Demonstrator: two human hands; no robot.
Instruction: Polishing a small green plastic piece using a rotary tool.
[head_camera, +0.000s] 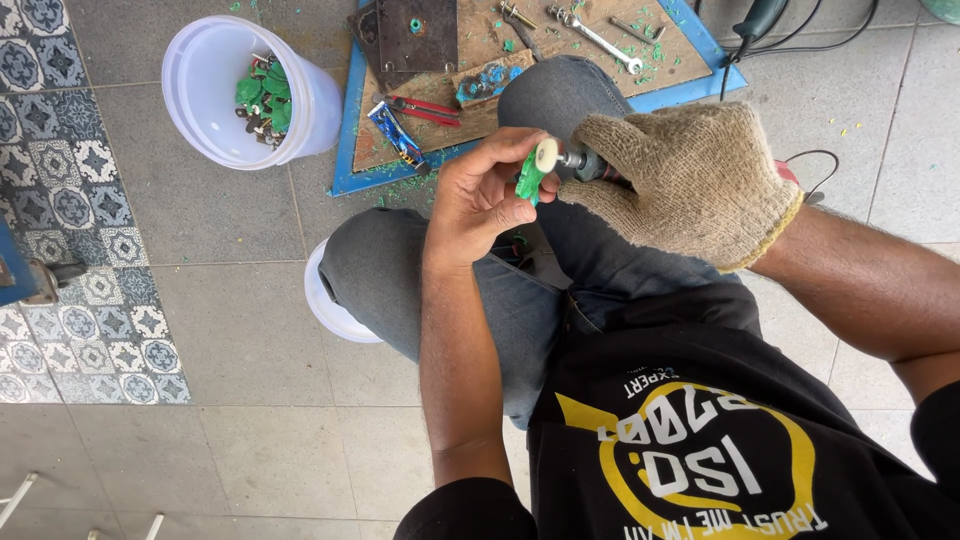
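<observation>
My left hand is bare and pinches a small green plastic part between thumb and fingers, above my knees. My right hand wears a beige knitted glove and grips a small rotary tool. The tool's round white grinding disc touches the top of the green part. Most of the tool's body is hidden inside the glove.
A white bucket with several green parts stands at the upper left. A wooden board on a blue sheet carries pliers, a wrench and a dark metal plate. Another white container sits under my left knee. Green shavings litter the floor.
</observation>
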